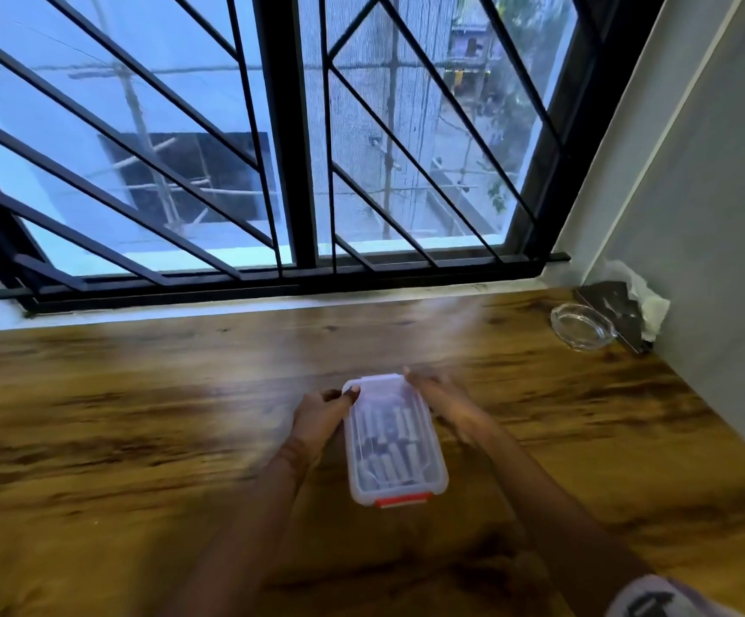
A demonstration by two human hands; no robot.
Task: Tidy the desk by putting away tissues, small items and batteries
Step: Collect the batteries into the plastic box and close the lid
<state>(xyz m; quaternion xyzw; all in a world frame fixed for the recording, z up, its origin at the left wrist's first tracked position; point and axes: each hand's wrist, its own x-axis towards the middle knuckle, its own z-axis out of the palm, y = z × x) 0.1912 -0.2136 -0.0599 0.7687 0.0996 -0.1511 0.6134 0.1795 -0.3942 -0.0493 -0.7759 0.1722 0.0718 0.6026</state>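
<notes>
Subject of inspection: 1 clear plastic box (440,476), lying flat on the wooden desk (139,416), near the front edge and slightly right of centre, with its long axis running away from the person. The lid is on. 1 red latch (404,501) shows at the near short end; no coloured latch can be made out at the far end. Through the lid, batteries (390,443) are seen lying in 2 rough rows, their long axes along the box; the count cannot be determined through the blur. Left hand (321,416): placed at the far left corner of the box, thumb (352,394) bent over the lid edge, the remaining fingers curled against the left wall, so the hand grips the box. Right hand (444,400): lies against the far right corner, fingers reaching toward the far end; the hand is smeared by motion blur, and whether it grips the box or only touches it cannot be told. Both forearms extend from the bottom of the view, with a white printed sleeve (668,598) at the lower right. Other items: 1 glass ashtray (582,325) at the far right of the desk, just beside a dark tissue holder (617,307) set in the corner against the wall (717,216), with white tissues (648,305) protruding. A window with a black grille (281,126) runs behind the desk.
</notes>
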